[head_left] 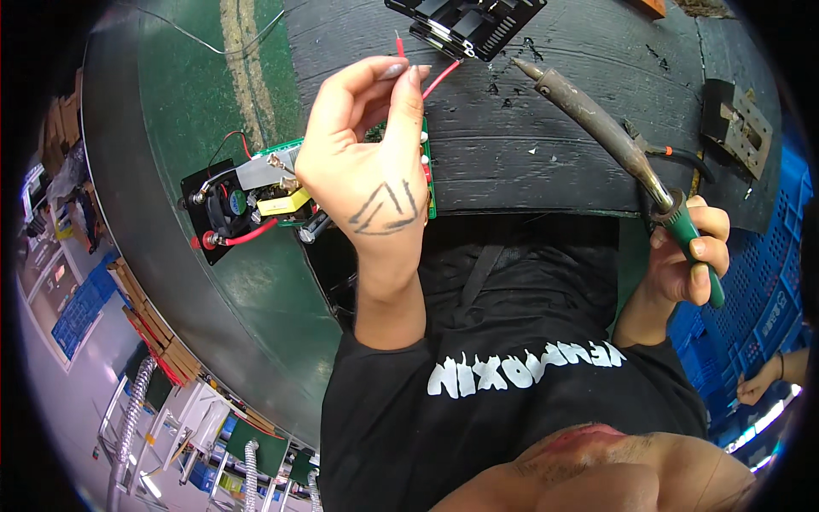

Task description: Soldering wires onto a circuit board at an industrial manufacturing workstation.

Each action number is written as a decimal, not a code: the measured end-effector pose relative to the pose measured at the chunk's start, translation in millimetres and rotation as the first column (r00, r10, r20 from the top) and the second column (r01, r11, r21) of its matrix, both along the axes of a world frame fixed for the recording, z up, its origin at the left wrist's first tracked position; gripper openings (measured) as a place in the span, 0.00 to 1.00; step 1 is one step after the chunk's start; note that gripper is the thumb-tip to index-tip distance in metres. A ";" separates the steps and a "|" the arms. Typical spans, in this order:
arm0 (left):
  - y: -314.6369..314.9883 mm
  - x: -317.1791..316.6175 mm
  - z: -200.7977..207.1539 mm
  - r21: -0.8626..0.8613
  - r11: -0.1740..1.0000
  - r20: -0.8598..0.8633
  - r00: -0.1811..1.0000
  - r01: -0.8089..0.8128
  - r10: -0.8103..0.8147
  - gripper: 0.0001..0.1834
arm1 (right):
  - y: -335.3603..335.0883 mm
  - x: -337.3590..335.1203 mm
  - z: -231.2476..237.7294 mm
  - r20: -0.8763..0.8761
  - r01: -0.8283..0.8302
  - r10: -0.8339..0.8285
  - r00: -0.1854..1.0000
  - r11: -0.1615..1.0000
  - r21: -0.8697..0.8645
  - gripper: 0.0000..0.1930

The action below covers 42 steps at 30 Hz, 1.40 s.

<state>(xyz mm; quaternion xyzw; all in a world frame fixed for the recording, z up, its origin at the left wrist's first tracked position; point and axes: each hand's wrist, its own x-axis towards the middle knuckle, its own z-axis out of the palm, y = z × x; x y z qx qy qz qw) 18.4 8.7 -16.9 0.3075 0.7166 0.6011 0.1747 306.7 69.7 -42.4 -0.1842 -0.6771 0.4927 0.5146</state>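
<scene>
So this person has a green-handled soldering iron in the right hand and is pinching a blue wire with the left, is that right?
Not quite: the wire pinched in the left hand is red, not blue, as the head view shows. The right hand does hold the green-handled soldering iron.

This was a workshop, most likely one where electrical goods were put together by hand. A soldering iron [627, 154] was out over a scuffed black worktop [486, 162], along with bare-ended red wire [400, 47], and a small fan [229, 209] sat among exposed electrical parts on a green surface [188, 111]. Blue plastic crates [755, 273] stood at the right, with another person's hand [755, 388] near them. Bendy silver hoses [135, 410] and stacked brown cardboard [147, 316] showed at the left.
</scene>
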 end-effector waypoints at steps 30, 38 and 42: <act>3.9 -2.9 -5.1 -0.012 0.993 -0.337 0.934 0.120 -0.117 0.05 | 3.7 -10.3 2.0 -0.092 -0.049 0.018 0.996 0.937 -0.345 0.19; 5.7 -3.4 -8.4 0.001 0.991 -0.334 0.934 0.135 -0.127 0.06 | 5.7 -13.0 0.9 -0.104 -0.071 0.034 0.994 0.923 -0.378 0.20; 5.2 -5.2 -7.6 0.002 0.990 -0.371 0.920 0.139 -0.129 0.06 | 5.1 -16.2 1.2 -0.117 -0.085 0.043 0.992 0.920 -0.382 0.20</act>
